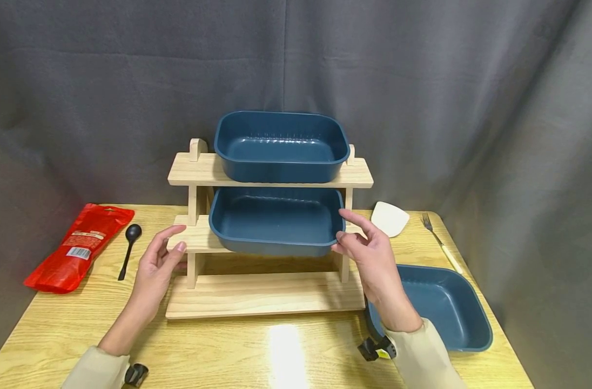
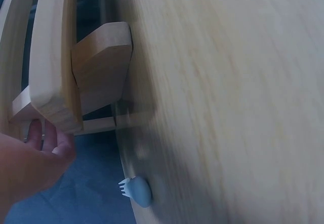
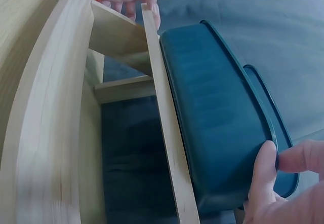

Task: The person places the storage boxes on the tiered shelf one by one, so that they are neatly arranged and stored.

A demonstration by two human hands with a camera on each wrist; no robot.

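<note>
Wooden rack (image 1: 262, 296): pale, grained timber with three stepped boards, standing toward the back edge of the counter (image 1: 218, 351), about midway between its left and right edges.
Middle bin (image 1: 276, 247): dark blue, smooth and deep, with rounded corners and a thin rim; it sits on the rack's middle board, its front wall hiding part of that board's front edge.
Upper bin (image 1: 281, 172): same blue and shape, on the top board; that board stands above and behind the middle bin, limiting the room over its back.
Third bin (image 1: 451, 308): matching blue, on the counter along its right edge, just beside the rack's base and partly covered by the right hand and sleeve (image 1: 424, 351).
Right grip (image 1: 371, 254): thumb and finger pinch the middle bin's rim at its right end.
Left grip (image 1: 155, 265): thumb and fingers clasp the left end of the middle board.
Red packet (image 1: 84, 246): shiny, with a barcode label, near the counter's back left corner.
White blade (image 1: 389, 219): flat, fan-shaped, near the back edge, right of the rack.
Fork (image 1: 450, 256): metal tines, pale handle, close to the back right corner.
Spoon (image 1: 132, 234): black, between packet and rack.
</note>
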